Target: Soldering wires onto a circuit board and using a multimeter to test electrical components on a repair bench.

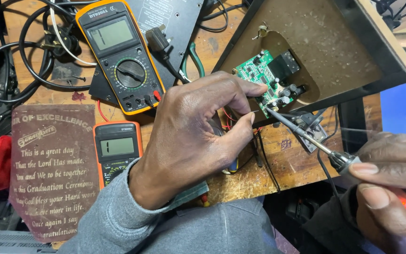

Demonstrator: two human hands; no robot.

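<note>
My left hand sits mid-frame, its index finger reaching the edge of a small green circuit board with black capacitors, set in a cut-out of a tilted brown wooden panel. Thumb and fingers are pinched together; whether they hold something thin I cannot tell. My right hand, at the lower right, grips a soldering iron. The iron's thin metal tip touches the lower edge of the board, just right of my left fingertips.
A large yellow multimeter with a dial lies upper left, a smaller orange multimeter below it. A maroon plaque lies at left. Black cables, green-handled pliers and a black plug crowd the wooden bench.
</note>
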